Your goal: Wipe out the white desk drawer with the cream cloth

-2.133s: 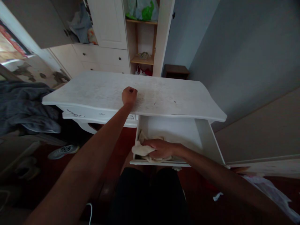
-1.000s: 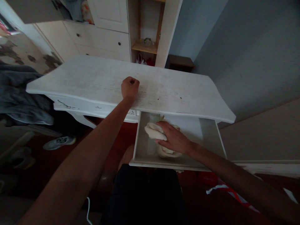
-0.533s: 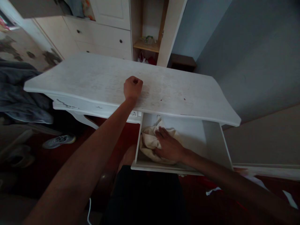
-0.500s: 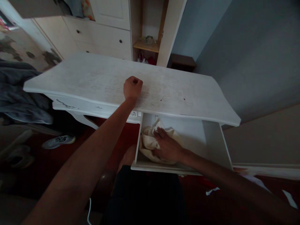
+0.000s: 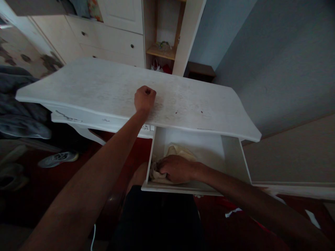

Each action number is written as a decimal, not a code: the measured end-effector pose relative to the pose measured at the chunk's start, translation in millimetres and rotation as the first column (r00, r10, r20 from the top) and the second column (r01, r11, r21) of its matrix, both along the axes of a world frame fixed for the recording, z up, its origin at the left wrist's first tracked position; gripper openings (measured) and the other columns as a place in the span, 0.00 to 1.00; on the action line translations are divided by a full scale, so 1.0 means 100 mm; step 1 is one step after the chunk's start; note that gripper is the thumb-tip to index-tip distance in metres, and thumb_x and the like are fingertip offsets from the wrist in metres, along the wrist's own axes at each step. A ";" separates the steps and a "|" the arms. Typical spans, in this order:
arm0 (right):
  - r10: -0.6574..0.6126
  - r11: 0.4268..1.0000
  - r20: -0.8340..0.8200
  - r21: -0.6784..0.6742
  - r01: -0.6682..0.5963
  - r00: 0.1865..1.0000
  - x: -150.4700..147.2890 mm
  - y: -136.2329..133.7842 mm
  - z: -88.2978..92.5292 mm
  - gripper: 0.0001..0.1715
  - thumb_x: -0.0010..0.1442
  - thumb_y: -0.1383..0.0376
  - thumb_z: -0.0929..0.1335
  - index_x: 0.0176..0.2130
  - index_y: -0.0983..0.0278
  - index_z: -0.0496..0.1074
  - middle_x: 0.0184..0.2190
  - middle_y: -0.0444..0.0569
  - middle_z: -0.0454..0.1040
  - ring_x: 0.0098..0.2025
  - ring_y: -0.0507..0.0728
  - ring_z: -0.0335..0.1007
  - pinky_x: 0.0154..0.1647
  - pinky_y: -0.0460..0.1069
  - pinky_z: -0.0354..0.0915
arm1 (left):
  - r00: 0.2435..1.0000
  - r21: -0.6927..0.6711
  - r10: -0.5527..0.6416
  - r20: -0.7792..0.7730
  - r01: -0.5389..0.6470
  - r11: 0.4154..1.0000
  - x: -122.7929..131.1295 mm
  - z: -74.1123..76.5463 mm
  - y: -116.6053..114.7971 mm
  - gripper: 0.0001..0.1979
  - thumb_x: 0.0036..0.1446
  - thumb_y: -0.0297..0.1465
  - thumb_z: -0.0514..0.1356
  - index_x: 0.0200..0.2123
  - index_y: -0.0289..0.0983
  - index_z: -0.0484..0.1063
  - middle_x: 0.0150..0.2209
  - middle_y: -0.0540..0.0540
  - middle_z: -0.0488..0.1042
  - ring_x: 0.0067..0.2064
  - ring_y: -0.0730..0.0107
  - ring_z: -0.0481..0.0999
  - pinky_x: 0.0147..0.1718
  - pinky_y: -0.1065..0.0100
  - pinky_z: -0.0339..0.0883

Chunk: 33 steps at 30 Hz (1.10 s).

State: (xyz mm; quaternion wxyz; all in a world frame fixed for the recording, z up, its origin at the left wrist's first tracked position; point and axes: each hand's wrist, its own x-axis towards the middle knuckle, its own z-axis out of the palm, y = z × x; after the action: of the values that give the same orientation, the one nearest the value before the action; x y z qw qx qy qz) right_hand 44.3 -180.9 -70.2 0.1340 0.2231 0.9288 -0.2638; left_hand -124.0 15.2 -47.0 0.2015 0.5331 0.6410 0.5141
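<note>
A cream cloth [image 5: 179,150] lies bunched in the left part of a pulled-out white drawer [image 5: 237,157]. My right hand [image 5: 176,168] is inside the drawer with its fingers curled into the cloth near the left wall, gripping it. Part of the cloth is hidden under that hand. My left hand [image 5: 144,98] rests as a closed fist on the scuffed top of the white table [image 5: 104,83]. Whether anything is inside the fist does not show.
Behind the table stands a cream wardrobe [image 5: 110,35] with an open door and shelf. A grey garment [image 5: 21,104] hangs at the left. A shoe [image 5: 59,158] lies on the red floor, and paper scraps [image 5: 232,212] lie at the right.
My right hand has moved left and down in the drawer, pressing and gathering the cloth toward the front left corner. My left fist stays on the tabletop. The view has shifted slightly.
</note>
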 end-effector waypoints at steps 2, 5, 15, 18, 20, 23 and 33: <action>-0.008 1.000 0.049 -0.024 0.010 0.999 0.07 0.02 0.05 0.17 0.58 0.73 0.67 0.41 0.62 0.82 0.43 0.53 0.84 0.47 0.60 0.78 0.48 0.51 0.67 | 1.000 0.013 0.005 0.003 -0.005 1.000 0.00 0.00 0.01 0.04 0.52 0.29 0.58 0.31 0.39 0.74 0.32 0.43 0.76 0.41 0.61 0.76 0.40 0.64 0.70; -0.066 0.994 0.121 -0.074 0.076 0.990 0.26 0.02 0.09 0.18 0.56 0.74 0.67 0.42 0.62 0.83 0.41 0.52 0.84 0.44 0.60 0.79 0.44 0.50 0.66 | 1.000 0.022 0.005 0.006 -0.005 1.000 0.00 0.00 0.01 0.04 0.53 0.29 0.58 0.30 0.40 0.73 0.32 0.44 0.76 0.41 0.60 0.76 0.41 0.63 0.71; -0.465 0.859 0.136 -0.170 0.483 0.875 1.60 -0.28 0.10 0.23 0.55 0.75 0.63 0.44 0.64 0.82 0.43 0.52 0.84 0.45 0.60 0.79 0.49 0.51 0.68 | 1.000 0.006 0.022 -0.005 -0.022 1.000 0.01 0.02 0.00 0.02 0.52 0.30 0.59 0.28 0.40 0.72 0.33 0.43 0.78 0.39 0.60 0.76 0.42 0.61 0.71; -0.534 0.829 0.129 -0.115 0.548 0.836 1.86 -0.38 0.12 0.27 0.56 0.74 0.63 0.52 0.64 0.80 0.52 0.55 0.82 0.53 0.62 0.78 0.57 0.55 0.68 | 1.000 -0.008 0.018 0.011 -0.018 1.000 0.01 0.01 0.01 0.02 0.51 0.31 0.59 0.29 0.40 0.72 0.34 0.42 0.78 0.40 0.58 0.76 0.41 0.61 0.71; -0.551 0.827 0.101 -0.067 0.558 0.829 1.96 -0.44 0.13 0.30 0.58 0.72 0.64 0.58 0.62 0.77 0.58 0.55 0.78 0.59 0.63 0.74 0.62 0.58 0.66 | 1.000 -0.011 0.018 0.013 -0.018 1.000 0.01 0.01 0.00 0.03 0.51 0.31 0.59 0.30 0.41 0.72 0.35 0.42 0.79 0.41 0.58 0.76 0.41 0.61 0.71; -0.539 0.842 0.075 0.037 0.538 0.839 2.06 -0.53 0.16 0.31 0.62 0.68 0.65 0.63 0.61 0.72 0.65 0.56 0.72 0.67 0.65 0.67 0.69 0.63 0.61 | 1.000 -0.004 0.028 -0.003 -0.028 1.000 0.01 0.04 -0.02 0.03 0.51 0.32 0.59 0.29 0.41 0.72 0.33 0.43 0.78 0.40 0.58 0.76 0.41 0.60 0.71; -0.810 0.545 0.084 0.472 0.693 0.580 2.22 -0.85 0.22 0.43 0.62 0.57 0.71 0.72 0.58 0.58 0.66 0.62 0.69 0.63 0.71 0.71 0.59 0.64 0.72 | 1.000 -0.019 0.012 -0.014 -0.012 1.000 0.01 0.05 -0.02 0.04 0.51 0.32 0.58 0.30 0.41 0.73 0.32 0.43 0.76 0.42 0.56 0.77 0.41 0.61 0.72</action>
State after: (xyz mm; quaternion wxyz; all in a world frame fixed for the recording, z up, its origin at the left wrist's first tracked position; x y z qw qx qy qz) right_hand 265.8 -265.5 -48.2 0.0946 0.6619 0.7404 -0.0691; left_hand -123.3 13.1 -42.5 0.1988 0.5309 0.6505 0.5054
